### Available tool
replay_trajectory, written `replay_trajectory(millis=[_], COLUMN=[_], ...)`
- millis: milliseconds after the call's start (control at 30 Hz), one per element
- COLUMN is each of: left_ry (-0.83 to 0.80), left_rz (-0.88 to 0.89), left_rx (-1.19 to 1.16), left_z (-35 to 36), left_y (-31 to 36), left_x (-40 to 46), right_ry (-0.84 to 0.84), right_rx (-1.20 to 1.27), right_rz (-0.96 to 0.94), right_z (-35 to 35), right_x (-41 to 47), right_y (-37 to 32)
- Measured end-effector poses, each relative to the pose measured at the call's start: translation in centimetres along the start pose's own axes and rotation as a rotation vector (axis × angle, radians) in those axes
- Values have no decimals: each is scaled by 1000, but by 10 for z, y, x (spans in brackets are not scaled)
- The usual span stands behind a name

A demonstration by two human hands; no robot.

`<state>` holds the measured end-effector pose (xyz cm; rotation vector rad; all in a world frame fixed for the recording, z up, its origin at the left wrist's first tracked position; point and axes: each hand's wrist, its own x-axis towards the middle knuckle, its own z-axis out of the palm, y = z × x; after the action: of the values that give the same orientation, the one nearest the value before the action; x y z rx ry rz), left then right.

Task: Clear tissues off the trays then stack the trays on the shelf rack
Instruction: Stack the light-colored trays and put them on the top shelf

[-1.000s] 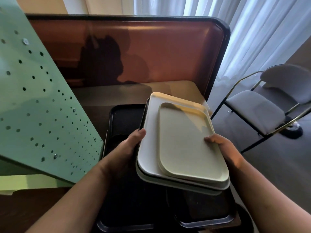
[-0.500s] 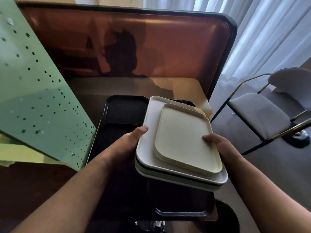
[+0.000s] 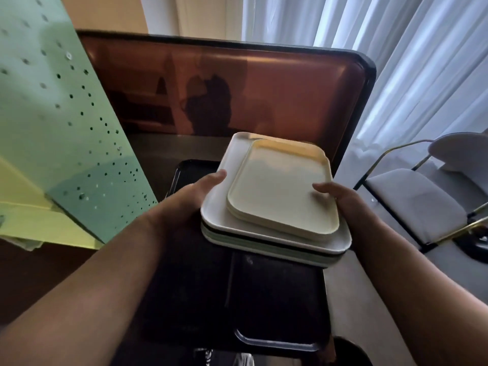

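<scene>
Left hand [image 3: 190, 199] and right hand [image 3: 340, 199] grip opposite edges of my tray stack [image 3: 274, 220], raised above the black trays [image 3: 264, 299]. Keep it level; the small cream tray [image 3: 280, 191] could slide.

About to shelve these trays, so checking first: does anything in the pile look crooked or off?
Yes. The small cream tray on top sits skewed toward the right hand, not squared with the white tray beneath. No tissues visible.

Both forearms reach forward. Left hand [image 3: 190, 199] grips tray stack [image 3: 266, 233] at left edge, thumb on top. Right hand [image 3: 340, 199] grips right edge; fingers underneath, probably curled.
</scene>
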<state>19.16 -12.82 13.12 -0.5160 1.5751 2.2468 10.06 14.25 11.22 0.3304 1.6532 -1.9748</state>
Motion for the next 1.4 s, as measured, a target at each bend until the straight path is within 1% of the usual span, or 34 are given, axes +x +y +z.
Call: replay_trajectory(millis=[67,133,300,400,500,700,767,833,900,1100,1400], left_ry=[-33,-40,-1,61,112,92,145,209,218,200,259], left_rz=[29,46,152,231,274,404,452,475,487,500,477], left_rx=[-69,-108,9,54,115,167,204,189,185,219,357], left_z=[5,10,21,28,37,49,49,46,42,-6,-130], left_y=[12,27,76,112,147,211,232,254,275,320,363], left_x=[-6,-12,-34,-54,-79,-136,-153,-169,-188,-226,-270], right_ry=[-5,-10,-129,-258,-261,-199,-196,-208,-226,-279,-267], right_rx=[-49,-92,-14,0,-37,-67,-65,-45,-36,-94,-222], right_rz=[-75,-102,-111,-173,-213,-326,-355,-384,-408,-419,-447], right_z=[12,21,44,59,76,111,125,140,155,217,353], right_x=[3,5,-17,-35,-58,-105,-120,-134,-146,-167,-160], right_y=[-25,-46,-98,-129,-158,-220,-238,-256,-272,-292,-259])
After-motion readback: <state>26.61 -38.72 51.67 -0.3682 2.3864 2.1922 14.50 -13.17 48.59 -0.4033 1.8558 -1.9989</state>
